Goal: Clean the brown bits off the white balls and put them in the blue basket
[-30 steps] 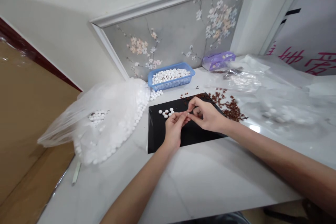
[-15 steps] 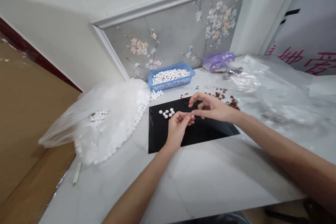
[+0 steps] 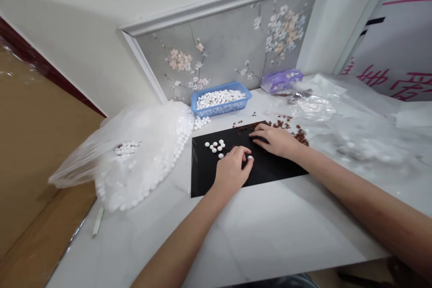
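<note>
Over the middle of a black mat [image 3: 205, 175], my left hand [image 3: 234, 166] has its thumb and fingers curled around a small white ball [image 3: 250, 157] at the fingertips. Several white balls [image 3: 214, 146] lie on the mat's left part, one of them close to my left hand's knuckles. My right hand [image 3: 275, 140] rests low over the mat's right part, fingers bent; its fingertips are near the mat and whatever they touch is too small to make out. Small reddish-brown star-shaped pieces [image 3: 300, 135] lie scattered behind and beside my right hand.
A blue basket [image 3: 221, 110] full of white balls stands against the wall. To the left lies a big clear bag [image 3: 145, 157] of white balls, with a pale green stick [image 3: 97, 222] near it. A purple packet [image 3: 281, 81] and crumpled plastic bags [image 3: 367, 130] are at the right.
My hands have moved apart from each other and down to the mat. Another white ball now lies on the mat beside my left hand.
</note>
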Demonstrator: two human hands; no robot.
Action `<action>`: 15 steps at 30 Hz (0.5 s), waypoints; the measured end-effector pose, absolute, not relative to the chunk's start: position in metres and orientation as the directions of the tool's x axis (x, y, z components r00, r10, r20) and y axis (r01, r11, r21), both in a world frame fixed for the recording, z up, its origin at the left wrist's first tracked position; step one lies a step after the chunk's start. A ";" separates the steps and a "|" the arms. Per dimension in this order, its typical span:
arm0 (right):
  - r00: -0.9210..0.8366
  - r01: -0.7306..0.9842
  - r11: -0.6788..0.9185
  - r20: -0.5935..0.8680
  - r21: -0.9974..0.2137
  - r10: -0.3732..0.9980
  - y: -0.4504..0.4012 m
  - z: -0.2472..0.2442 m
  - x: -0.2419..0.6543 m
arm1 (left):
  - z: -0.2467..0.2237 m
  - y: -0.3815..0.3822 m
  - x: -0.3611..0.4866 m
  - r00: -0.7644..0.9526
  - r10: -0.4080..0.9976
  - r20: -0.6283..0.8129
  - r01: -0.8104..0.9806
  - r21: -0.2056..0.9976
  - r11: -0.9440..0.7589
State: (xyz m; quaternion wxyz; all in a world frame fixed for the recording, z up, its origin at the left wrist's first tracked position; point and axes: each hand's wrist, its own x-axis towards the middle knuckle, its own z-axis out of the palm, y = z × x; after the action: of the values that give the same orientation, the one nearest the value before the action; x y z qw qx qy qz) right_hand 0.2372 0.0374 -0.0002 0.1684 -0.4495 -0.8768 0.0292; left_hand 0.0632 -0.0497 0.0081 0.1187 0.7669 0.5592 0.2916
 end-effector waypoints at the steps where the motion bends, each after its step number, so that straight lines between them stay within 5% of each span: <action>1: -0.538 0.781 0.592 0.268 -0.199 0.799 0.036 0.000 0.235 | 0.009 -0.048 0.062 0.177 0.928 0.327 0.772 0.539 -0.337; 7: -0.511 0.785 0.582 0.307 -0.215 0.803 0.035 -0.002 0.232 | 0.014 -0.031 0.035 -0.068 0.895 0.441 0.669 0.685 -0.287; 12: -0.501 0.784 0.588 0.354 -0.200 0.790 0.034 -0.004 0.229 | 0.020 -0.003 -0.006 -0.029 0.825 0.564 0.904 0.368 -0.219; 15: -0.499 0.776 0.587 0.344 -0.230 0.795 0.034 -0.004 0.228 | 0.019 0.018 -0.030 0.031 0.854 0.519 0.971 0.186 -0.149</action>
State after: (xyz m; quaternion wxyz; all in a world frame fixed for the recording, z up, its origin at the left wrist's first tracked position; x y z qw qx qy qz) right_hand 0.2280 0.0338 -0.0035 0.2104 -0.4539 -0.8656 0.0223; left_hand -0.0302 0.0175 0.0194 -0.1101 0.7096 0.6431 0.2660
